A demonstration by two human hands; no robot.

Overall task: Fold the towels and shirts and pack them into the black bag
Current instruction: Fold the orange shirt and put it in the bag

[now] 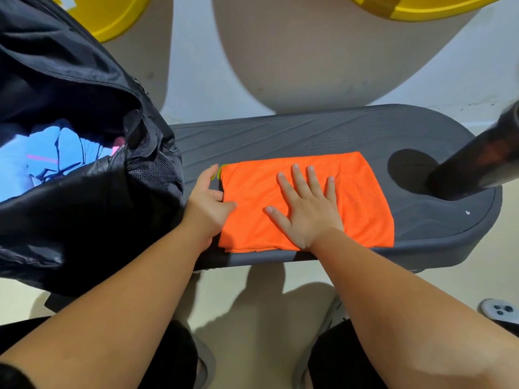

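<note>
Unfolding is looking likely on lifting the slick orange shirt (356,197): right hand (306,211) is pressing flat, holding nothing; left hand's (206,202) edge grip is unclear.

The shirt (359,197) is bright orange with a fine mesh weave and a sliver of yellow-green at its left edge. It lies on a dark grey platform (280,133) ribbed with slanting lines. The bag (70,80) at left is black, with a black net pocket; the cloth (67,147) inside it is light blue with a pink stripe. Two far tubs (112,12) are yellow. The pole (483,161) at right is glossy black. The floor (196,66) is off-white.
</note>
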